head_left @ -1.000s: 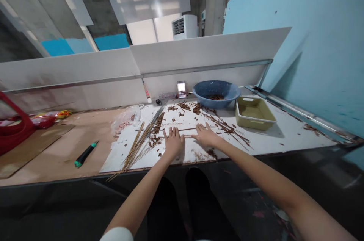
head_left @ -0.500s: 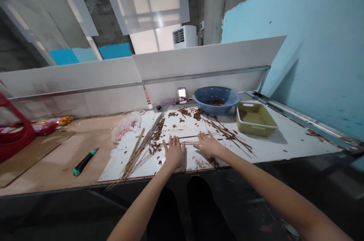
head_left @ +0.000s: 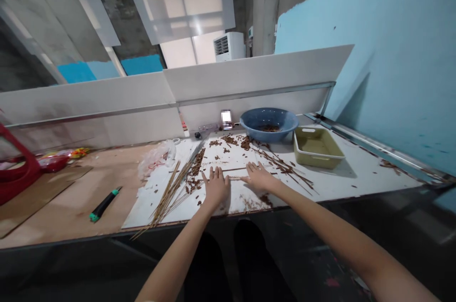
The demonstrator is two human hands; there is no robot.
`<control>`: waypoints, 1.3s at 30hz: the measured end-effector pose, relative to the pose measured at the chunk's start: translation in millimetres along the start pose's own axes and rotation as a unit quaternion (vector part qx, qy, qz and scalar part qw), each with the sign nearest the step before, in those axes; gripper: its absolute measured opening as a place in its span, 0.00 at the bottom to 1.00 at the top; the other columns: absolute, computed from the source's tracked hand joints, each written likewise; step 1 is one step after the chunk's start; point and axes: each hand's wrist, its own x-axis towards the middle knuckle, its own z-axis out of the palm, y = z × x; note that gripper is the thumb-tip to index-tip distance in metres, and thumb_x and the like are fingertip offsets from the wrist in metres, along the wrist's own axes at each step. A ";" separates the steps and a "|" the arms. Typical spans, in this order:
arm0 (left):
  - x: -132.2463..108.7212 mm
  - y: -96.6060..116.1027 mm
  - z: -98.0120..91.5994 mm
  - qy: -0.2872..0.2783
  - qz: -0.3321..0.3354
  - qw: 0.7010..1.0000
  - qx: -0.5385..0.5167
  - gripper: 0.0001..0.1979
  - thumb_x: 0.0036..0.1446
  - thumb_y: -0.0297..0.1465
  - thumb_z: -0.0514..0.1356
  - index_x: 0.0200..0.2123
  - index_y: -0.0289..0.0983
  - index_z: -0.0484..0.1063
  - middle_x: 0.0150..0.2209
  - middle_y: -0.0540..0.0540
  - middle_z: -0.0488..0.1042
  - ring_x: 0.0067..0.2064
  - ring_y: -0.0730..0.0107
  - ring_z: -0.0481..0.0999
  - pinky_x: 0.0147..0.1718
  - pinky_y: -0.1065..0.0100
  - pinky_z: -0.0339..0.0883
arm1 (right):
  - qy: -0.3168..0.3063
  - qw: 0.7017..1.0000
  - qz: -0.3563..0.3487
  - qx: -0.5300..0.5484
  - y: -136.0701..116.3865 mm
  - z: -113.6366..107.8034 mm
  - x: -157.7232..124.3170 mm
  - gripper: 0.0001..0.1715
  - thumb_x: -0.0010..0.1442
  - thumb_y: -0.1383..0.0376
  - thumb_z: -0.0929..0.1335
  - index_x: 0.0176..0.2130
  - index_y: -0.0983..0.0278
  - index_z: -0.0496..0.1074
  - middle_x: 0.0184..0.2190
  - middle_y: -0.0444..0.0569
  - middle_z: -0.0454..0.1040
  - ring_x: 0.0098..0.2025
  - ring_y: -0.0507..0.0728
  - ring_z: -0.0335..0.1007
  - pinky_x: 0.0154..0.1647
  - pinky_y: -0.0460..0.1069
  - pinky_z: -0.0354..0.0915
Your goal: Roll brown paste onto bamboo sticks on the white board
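My left hand (head_left: 215,187) lies flat, fingers stretched out, on the white board (head_left: 146,200) near the table's front edge. My right hand (head_left: 259,176) lies flat beside it, fingers spread. Both palms press on a thin brown stick (head_left: 235,178) that runs crosswise under them. A bundle of bare thin sticks (head_left: 170,187) lies to the left of my left hand. Brown crumbs and coated sticks (head_left: 281,167) are scattered to the right of my right hand.
A blue bowl (head_left: 269,124) and an olive tray (head_left: 317,147) stand at the back right. A crumpled plastic bag (head_left: 157,157) and a green-tipped black cutter (head_left: 105,203) lie to the left. Something red (head_left: 17,169) sits at the far left. A white partition (head_left: 249,79) backs the table.
Both hands have stayed flat on the stick, shifting only slightly toward me. The view has tilted a little.
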 end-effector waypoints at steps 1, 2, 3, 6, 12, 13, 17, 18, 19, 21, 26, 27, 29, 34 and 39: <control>3.0 3.0 -4.0 -0.004 -0.006 1.000 -0.002 0.36 0.79 0.42 0.39 0.83 0.35 0.55 0.83 0.39 0.54 0.85 0.43 0.43 0.80 0.30 0.31 | 0.000 1.000 0.012 0.006 -0.5 -3.5 2.8 0.50 0.79 0.45 0.53 0.81 0.79 0.53 0.82 0.72 0.50 0.85 0.71 0.42 0.85 0.69 0.39; 5.0 5.8 -7.1 -0.007 -0.013 1.000 -0.002 0.36 0.79 0.42 0.39 0.83 0.35 0.55 0.83 0.40 0.53 0.85 0.44 0.42 0.80 0.30 0.31 | 0.001 1.000 0.024 0.010 -0.9 -5.9 5.0 0.50 0.80 0.46 0.53 0.81 0.79 0.52 0.82 0.71 0.49 0.86 0.71 0.42 0.85 0.69 0.38; 5.2 8.0 -8.8 -0.009 -0.019 1.000 -0.003 0.36 0.79 0.42 0.40 0.83 0.35 0.54 0.83 0.39 0.52 0.85 0.44 0.41 0.81 0.31 0.31 | 0.005 0.999 0.033 0.011 -1.2 -6.4 5.9 0.49 0.80 0.46 0.53 0.82 0.78 0.51 0.83 0.70 0.48 0.86 0.70 0.41 0.85 0.68 0.38; -4.1 8.3 -3.9 -0.010 -0.019 1.000 -0.004 0.37 0.79 0.44 0.40 0.83 0.34 0.53 0.83 0.38 0.52 0.85 0.44 0.40 0.80 0.31 0.30 | 0.022 1.000 0.018 -0.004 -0.5 2.9 -0.7 0.49 0.80 0.43 0.54 0.82 0.73 0.53 0.82 0.69 0.51 0.85 0.70 0.43 0.85 0.68 0.38; -3.8 2.2 2.7 -0.005 -0.010 1.000 -0.008 0.37 0.79 0.44 0.40 0.83 0.36 0.54 0.83 0.38 0.53 0.85 0.40 0.42 0.80 0.28 0.31 | 0.028 1.000 -0.004 -0.003 2.1 6.8 -4.1 0.48 0.79 0.43 0.54 0.81 0.72 0.57 0.81 0.68 0.56 0.84 0.71 0.48 0.84 0.70 0.41; 0.8 3.3 0.3 -0.006 -0.015 1.000 -0.012 0.37 0.79 0.43 0.41 0.83 0.36 0.53 0.83 0.38 0.53 0.85 0.39 0.42 0.80 0.27 0.32 | 0.027 1.000 0.008 0.000 2.0 2.9 -1.2 0.48 0.79 0.45 0.55 0.81 0.74 0.56 0.81 0.69 0.56 0.84 0.71 0.47 0.84 0.69 0.41; 5.5 6.2 -2.6 0.001 -0.027 1.000 -0.014 0.37 0.78 0.43 0.41 0.83 0.35 0.53 0.83 0.36 0.54 0.85 0.38 0.41 0.79 0.25 0.28 | 0.029 0.999 0.024 -0.005 2.2 -0.7 -0.5 0.51 0.79 0.46 0.54 0.80 0.81 0.54 0.81 0.74 0.54 0.85 0.71 0.46 0.85 0.67 0.41; 2.4 5.5 -0.9 0.004 -0.026 1.000 -0.011 0.37 0.78 0.43 0.41 0.83 0.35 0.54 0.82 0.36 0.55 0.85 0.37 0.41 0.78 0.24 0.26 | 0.029 0.999 0.014 -0.012 2.4 2.0 -3.6 0.51 0.79 0.45 0.54 0.80 0.81 0.55 0.81 0.74 0.54 0.85 0.71 0.46 0.85 0.67 0.41; -1.3 4.4 1.0 0.005 -0.022 1.000 -0.007 0.37 0.79 0.44 0.40 0.83 0.35 0.56 0.82 0.36 0.56 0.85 0.36 0.41 0.78 0.23 0.25 | 0.029 0.999 0.003 -0.018 2.5 5.0 -6.8 0.50 0.79 0.44 0.54 0.80 0.79 0.56 0.81 0.74 0.55 0.84 0.72 0.47 0.84 0.68 0.41; -6.0 2.4 3.5 0.002 -0.017 1.000 -0.003 0.37 0.79 0.45 0.40 0.82 0.36 0.58 0.82 0.37 0.56 0.85 0.35 0.41 0.77 0.22 0.25 | 0.027 0.999 -0.014 -0.028 1.9 8.7 -10.2 0.49 0.80 0.43 0.54 0.80 0.75 0.58 0.80 0.72 0.56 0.84 0.72 0.48 0.84 0.69 0.42; 7.8 3.7 -7.6 -0.015 -0.037 0.999 -0.013 0.37 0.79 0.43 0.38 0.83 0.37 0.54 0.83 0.40 0.51 0.85 0.38 0.42 0.78 0.24 0.29 | 0.020 0.999 0.038 -0.007 -2.4 -3.8 3.2 0.50 0.80 0.45 0.54 0.80 0.82 0.55 0.81 0.73 0.53 0.85 0.70 0.46 0.85 0.64 0.41; 10.2 2.8 -9.8 -0.018 -0.038 0.999 -0.015 0.36 0.79 0.43 0.38 0.83 0.38 0.54 0.84 0.41 0.51 0.85 0.39 0.42 0.78 0.24 0.30 | 0.020 0.999 0.047 -0.003 -2.5 -5.2 4.3 0.52 0.80 0.45 0.54 0.80 0.84 0.53 0.81 0.74 0.52 0.85 0.70 0.45 0.85 0.63 0.41; 8.8 -2.0 -10.5 -0.020 -0.031 0.999 -0.010 0.36 0.79 0.42 0.38 0.83 0.40 0.55 0.83 0.41 0.52 0.85 0.40 0.42 0.78 0.25 0.32 | 0.023 0.999 0.039 -0.001 -1.6 -2.8 -0.4 0.51 0.80 0.45 0.56 0.80 0.82 0.53 0.81 0.74 0.51 0.85 0.71 0.44 0.85 0.64 0.40; -12.1 -7.5 -0.9 -0.013 0.014 1.000 0.018 0.35 0.79 0.42 0.42 0.83 0.40 0.54 0.83 0.37 0.53 0.85 0.37 0.43 0.77 0.23 0.36 | 0.042 0.999 -0.030 -0.012 -4.5 9.7 -25.0 0.47 0.80 0.43 0.56 0.81 0.69 0.57 0.80 0.69 0.58 0.84 0.72 0.48 0.84 0.71 0.45; 1.6 25.8 -2.6 -0.020 0.140 0.990 0.004 0.36 0.76 0.37 0.46 0.84 0.43 0.52 0.85 0.43 0.44 0.85 0.46 0.41 0.80 0.31 0.38 | 0.047 0.994 -0.095 0.006 -23.8 -10.7 -2.9 0.42 0.82 0.51 0.54 0.83 0.70 0.51 0.82 0.68 0.52 0.85 0.68 0.43 0.85 0.70 0.43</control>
